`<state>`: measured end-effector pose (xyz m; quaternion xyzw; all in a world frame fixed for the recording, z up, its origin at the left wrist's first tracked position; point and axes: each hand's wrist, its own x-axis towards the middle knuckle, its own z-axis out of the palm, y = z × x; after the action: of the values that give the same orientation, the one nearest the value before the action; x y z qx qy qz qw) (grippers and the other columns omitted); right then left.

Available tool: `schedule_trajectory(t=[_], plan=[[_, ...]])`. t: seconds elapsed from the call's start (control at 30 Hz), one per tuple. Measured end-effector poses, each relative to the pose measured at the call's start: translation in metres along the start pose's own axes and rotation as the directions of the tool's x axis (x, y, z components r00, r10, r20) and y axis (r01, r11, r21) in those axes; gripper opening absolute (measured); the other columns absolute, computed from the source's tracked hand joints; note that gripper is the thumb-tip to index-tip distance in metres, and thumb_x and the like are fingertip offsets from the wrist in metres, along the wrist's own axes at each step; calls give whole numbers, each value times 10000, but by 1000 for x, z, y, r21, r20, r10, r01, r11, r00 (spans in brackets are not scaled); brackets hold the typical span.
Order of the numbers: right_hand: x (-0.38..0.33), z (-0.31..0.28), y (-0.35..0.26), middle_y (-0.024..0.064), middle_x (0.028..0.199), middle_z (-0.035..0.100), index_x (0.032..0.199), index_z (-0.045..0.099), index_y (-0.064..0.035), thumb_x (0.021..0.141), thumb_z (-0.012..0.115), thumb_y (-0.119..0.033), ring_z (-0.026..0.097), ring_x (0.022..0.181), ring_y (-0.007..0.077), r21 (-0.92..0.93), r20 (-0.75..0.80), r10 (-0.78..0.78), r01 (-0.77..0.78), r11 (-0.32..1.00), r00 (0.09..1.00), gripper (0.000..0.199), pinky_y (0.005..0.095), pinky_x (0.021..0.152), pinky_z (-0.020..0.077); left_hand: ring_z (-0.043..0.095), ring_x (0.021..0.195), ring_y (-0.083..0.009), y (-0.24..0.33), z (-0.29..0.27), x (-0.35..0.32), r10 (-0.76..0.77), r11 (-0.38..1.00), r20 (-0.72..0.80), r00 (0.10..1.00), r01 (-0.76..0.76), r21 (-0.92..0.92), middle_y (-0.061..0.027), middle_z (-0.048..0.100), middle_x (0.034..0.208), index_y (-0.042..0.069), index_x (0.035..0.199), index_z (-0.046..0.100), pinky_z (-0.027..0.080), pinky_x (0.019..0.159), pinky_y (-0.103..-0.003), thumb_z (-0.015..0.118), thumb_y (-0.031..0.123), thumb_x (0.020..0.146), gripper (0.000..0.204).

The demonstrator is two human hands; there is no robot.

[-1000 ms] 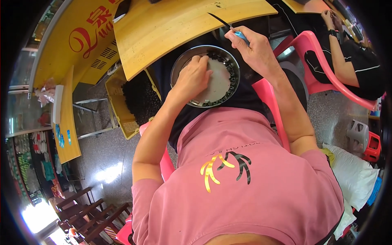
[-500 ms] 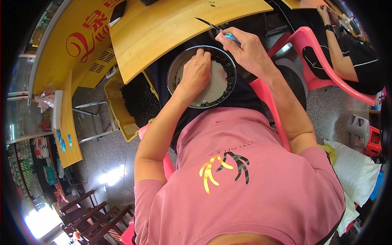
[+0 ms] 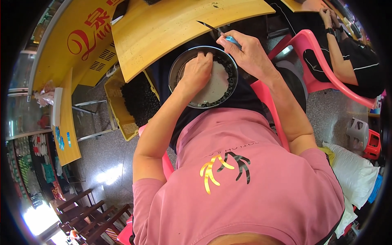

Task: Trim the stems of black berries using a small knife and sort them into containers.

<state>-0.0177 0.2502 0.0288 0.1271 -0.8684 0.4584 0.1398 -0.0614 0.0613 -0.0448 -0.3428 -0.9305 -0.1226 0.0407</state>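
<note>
A round metal basin rests on my lap, with a pale bottom and small dark round pieces gathered along its right and lower inside edge. My left hand reaches into it with fingers curled down; whatever the fingertips pinch is hidden. Over the basin's upper right rim, my right hand is closed round a blue-handled tool. Its slim, dark, pointed blade sticks out to the upper left, over the table's front edge.
The yellow wooden table lies ahead of the basin. At my left stands a yellow crate full of small black pieces. A pink chair with a seated person in black is at the far right. White sacks lie lower right.
The view has shifted slightly. My left hand stays curled inside the basin, and my right hand keeps the tool at nearly the same place and angle.
</note>
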Motion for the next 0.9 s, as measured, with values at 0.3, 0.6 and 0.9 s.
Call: schedule_trajectory(t=[0.3,0.6,0.9], plan=[[-1,6,1,14,786,615,1016,653,8,994,615,-319,550,752,70,300,117,80,-112,947,990,329,233,708,463,659,776,-197,18,-42,-22,-199,469,2,980,97,-878,-121,671,955,-7,1174,595,520,723,-300,675,19,901,285],[-8,19,-20,-32,830,620,975,684,-28,943,706,-264,536,756,36,533,190,103,-191,824,976,239,196,678,428,624,774,-131,30,-52,-42,-410,-214,-100,907,-202,-956,-73,671,963,-12,1085,630,499,691,-256,732,48,894,224],[-8,16,-22,-48,786,628,991,700,-29,935,714,-243,472,644,2,570,227,142,-250,783,963,221,175,555,350,629,766,-122,36,-52,-49,-410,-47,-77,909,-105,-993,-81,686,958,-41,1149,639,505,703,-249,683,68,938,241]])
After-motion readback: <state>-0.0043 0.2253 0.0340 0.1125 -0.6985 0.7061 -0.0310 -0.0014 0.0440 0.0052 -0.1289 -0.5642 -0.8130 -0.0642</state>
